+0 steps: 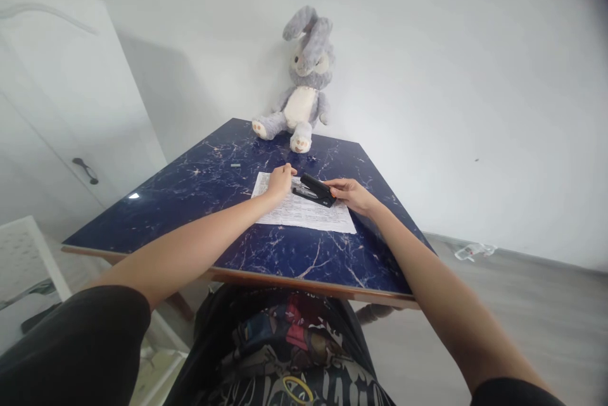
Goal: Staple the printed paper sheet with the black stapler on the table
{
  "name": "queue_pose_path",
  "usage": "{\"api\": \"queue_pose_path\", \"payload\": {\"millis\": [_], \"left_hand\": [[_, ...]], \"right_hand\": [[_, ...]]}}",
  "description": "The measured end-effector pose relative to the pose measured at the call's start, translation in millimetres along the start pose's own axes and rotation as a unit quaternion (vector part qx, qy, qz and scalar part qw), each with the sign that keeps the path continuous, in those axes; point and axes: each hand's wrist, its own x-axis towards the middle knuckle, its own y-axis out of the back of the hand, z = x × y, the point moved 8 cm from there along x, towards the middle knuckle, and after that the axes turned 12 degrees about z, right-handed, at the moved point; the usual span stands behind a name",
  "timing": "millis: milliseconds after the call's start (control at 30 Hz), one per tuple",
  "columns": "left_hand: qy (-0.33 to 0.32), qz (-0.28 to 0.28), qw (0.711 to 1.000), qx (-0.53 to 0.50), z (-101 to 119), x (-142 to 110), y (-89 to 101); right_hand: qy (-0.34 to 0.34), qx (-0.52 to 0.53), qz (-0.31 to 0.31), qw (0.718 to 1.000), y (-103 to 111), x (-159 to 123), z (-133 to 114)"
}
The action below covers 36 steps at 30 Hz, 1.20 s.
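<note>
A black stapler (313,190) is held above a printed sheet of paper (306,219), its top arm raised from its base so that metal parts show between them. My right hand (354,196) is closed around the stapler's rear end. At the other end my left hand (281,183) has its fingers curled together close to the stapler's metal parts. Whatever those fingers pinch is too small or hidden to make out. The sheet lies flat on the dark blue marbled table (199,203), under both hands.
A grey plush rabbit (301,95) sits at the table's far end against the wall. Left of the paper lies a small grey strip (235,165). A white cabinet (61,95) stands at the left, and a clear plastic item (475,251) is on the floor at the right.
</note>
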Motion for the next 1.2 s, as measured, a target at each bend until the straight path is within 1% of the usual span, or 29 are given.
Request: {"api": "queue_pose_path", "payload": {"millis": [67, 133, 200, 233, 300, 367, 433, 467, 533, 567, 600, 633, 667, 700, 733, 767, 800, 833, 867, 933, 967, 1000, 1033, 1067, 1100, 1133, 1200], "left_hand": [[0.003, 0.013, 1.0, -0.007, 0, 1, 2.8], [0.016, 0.0, 0.999, -0.028, 1, 0, 1.5], [0.024, -0.03, 0.998, -0.058, 5, -4, -2.4], [0.026, -0.044, 0.996, -0.071, 8, -6, -4.2], [0.032, -0.055, 0.993, -0.098, 15, -9, -5.4], [0.064, -0.036, 0.989, -0.13, 17, -10, -2.8], [0.133, -0.022, 0.974, -0.182, 14, -12, -2.3], [0.177, -0.03, 0.961, -0.212, 12, -14, -5.3], [0.253, -0.085, 0.926, -0.268, 11, -22, -17.0], [0.272, -0.119, 0.91, -0.291, 13, -27, -23.0], [0.278, -0.146, 0.899, -0.306, 16, -31, -27.4], [0.273, -0.162, 0.895, -0.313, 18, -33, -29.7], [0.265, -0.167, 0.897, -0.312, 19, -34, -30.3], [0.257, -0.161, 0.904, -0.3, 19, -34, -29.3], [0.251, -0.149, 0.914, -0.283, 17, -34, -27.4], [0.249, -0.136, 0.922, -0.265, 14, -33, -25.2], [0.246, -0.117, 0.93, -0.247, 11, -31, -21.9], [0.233, -0.094, 0.94, -0.231, 10, -28, -17.4], [0.206, -0.068, 0.952, -0.217, 12, -23, -11.5], [0.11, -0.019, 0.975, -0.192, 25, -14, 2.0], [0.047, 0.0, 0.983, -0.178, 36, -12, 8.7], [-0.018, 0.012, 0.986, -0.165, 48, -11, 14.5], [-0.077, 0.015, 0.985, -0.153, 61, -13, 18.8], [-0.129, 0.014, 0.982, -0.138, 73, -16, 22.1], [-0.171, 0.009, 0.978, -0.121, 84, -21, 23.9], [-0.202, -0.004, 0.974, -0.104, 93, -27, 24.0], [-0.231, -0.051, 0.969, -0.074, 105, -40, 18.4]], "right_hand": [[0.024, -0.023, 0.016, 0.999, 2, 0, -2], [0.078, -0.06, 0.026, 0.995, -1, -2, -11], [0.142, -0.14, 0.018, 0.98, -12, -5, -22], [0.17, -0.197, 0.014, 0.965, -19, -7, -27], [0.222, -0.316, 0.019, 0.922, -32, -11, -35], [0.275, -0.398, 0.045, 0.874, -40, -17, -45], [0.339, -0.451, 0.075, 0.822, -46, -26, -58], [0.375, -0.48, 0.089, 0.788, -49, -32, -65], [0.44, -0.538, 0.105, 0.712, -56, -43, -75], [0.464, -0.562, 0.101, 0.677, -61, -48, -77], [0.482, -0.582, 0.093, 0.648, -67, -52, -78], [0.493, -0.597, 0.083, 0.627, -71, -55, -79], [0.499, -0.607, 0.076, 0.614, -75, -56, -79], [0.501, -0.612, 0.072, 0.608, -78, -57, -79], [0.499, -0.611, 0.074, 0.61, -79, -57, -79], [0.493, -0.604, 0.086, 0.621, -78, -56, -80], [0.48, -0.591, 0.109, 0.64, -73, -53, -82], [0.458, -0.57, 0.142, 0.667, -64, -50, -84], [0.424, -0.543, 0.18, 0.702, -52, -45, -85], [0.326, -0.484, 0.239, 0.777, -25, -33, -80], [0.273, -0.457, 0.248, 0.809, -13, -27, -73], [0.228, -0.434, 0.242, 0.837, -5, -21, -65], [0.195, -0.417, 0.223, 0.859, -1, -16, -57], [0.176, -0.406, 0.196, 0.875, -1, -12, -49], [0.168, -0.402, 0.168, 0.884, -2, -9, -43], [0.169, -0.407, 0.141, 0.887, -5, -7, -39], [0.189, -0.43, 0.097, 0.878, -13, -6, -36]]}}
